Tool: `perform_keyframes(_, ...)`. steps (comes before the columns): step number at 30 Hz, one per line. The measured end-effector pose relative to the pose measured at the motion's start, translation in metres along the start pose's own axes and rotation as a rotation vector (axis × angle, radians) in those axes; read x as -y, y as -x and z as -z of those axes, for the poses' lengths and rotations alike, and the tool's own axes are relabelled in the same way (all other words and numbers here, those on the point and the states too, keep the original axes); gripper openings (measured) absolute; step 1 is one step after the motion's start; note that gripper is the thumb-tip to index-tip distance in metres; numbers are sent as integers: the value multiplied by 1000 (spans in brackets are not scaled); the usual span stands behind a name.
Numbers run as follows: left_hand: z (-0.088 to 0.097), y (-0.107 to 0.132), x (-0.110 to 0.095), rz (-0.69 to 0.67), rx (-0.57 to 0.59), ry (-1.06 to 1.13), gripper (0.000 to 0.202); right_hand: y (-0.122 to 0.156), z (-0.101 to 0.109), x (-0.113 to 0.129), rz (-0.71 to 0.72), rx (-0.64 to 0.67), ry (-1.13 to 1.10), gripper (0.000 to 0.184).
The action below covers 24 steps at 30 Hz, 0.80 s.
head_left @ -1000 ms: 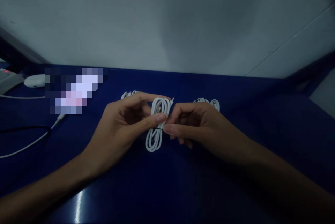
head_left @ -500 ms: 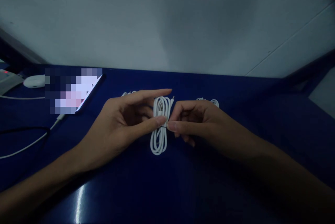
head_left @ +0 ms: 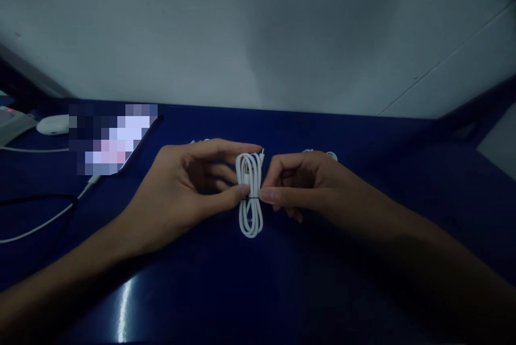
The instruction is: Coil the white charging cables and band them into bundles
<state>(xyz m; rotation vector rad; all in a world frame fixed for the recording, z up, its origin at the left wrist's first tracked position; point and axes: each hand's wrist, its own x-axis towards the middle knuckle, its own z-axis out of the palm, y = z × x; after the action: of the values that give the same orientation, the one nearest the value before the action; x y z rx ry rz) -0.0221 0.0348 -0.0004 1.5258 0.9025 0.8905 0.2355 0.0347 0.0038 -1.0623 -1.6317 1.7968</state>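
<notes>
A coiled white USB cable [head_left: 250, 224] stands nearly upright between my two hands. Around its middle runs a thin black tie [head_left: 253, 198]. My left hand [head_left: 173, 200] holds the coil from the left, thumb on the near side and fingers behind it. With thumb and forefinger pinched together, my right hand [head_left: 318, 186] meets the tie at the coil's right edge. One metal plug tip shows at the top right of the coil, and another plug lies inside the loops.
More white cables [head_left: 331, 156] lie behind my hands, partly hidden. At the left, a lit, blurred-out screen device [head_left: 137, 133] has a white cord [head_left: 60, 219] plugged in. Beside it sit a white rounded object [head_left: 52, 125] and a box with a red light [head_left: 12, 122]. A pale wall [head_left: 282, 38] rises behind the blue table [head_left: 226, 291].
The coil has turned more upright, its lower end swinging to the right. My left forefinger has drawn back slightly, and my right hand is almost where it was.
</notes>
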Motion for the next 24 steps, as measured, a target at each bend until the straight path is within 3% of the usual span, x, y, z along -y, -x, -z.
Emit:
perform_keyframes(8,-4,2,0,-8,-81,44,33,-1,0,0,14,-9,3,16)
perform_keyframes(14,-6,2,4,51,-19,91,33,-2,-5,-1,28,-44,-19,17)
perform_keyframes(20,-17,3,8,193,45,323,11,-1,-12,-3,25,-114,-53,15)
perform_keyframes(22,-18,2,8,184,71,284,6,-1,-14,-4,24,-140,-57,14)
perform_keyframes(24,-17,3,9,161,61,195,15,-2,-15,-4,18,-163,-47,14)
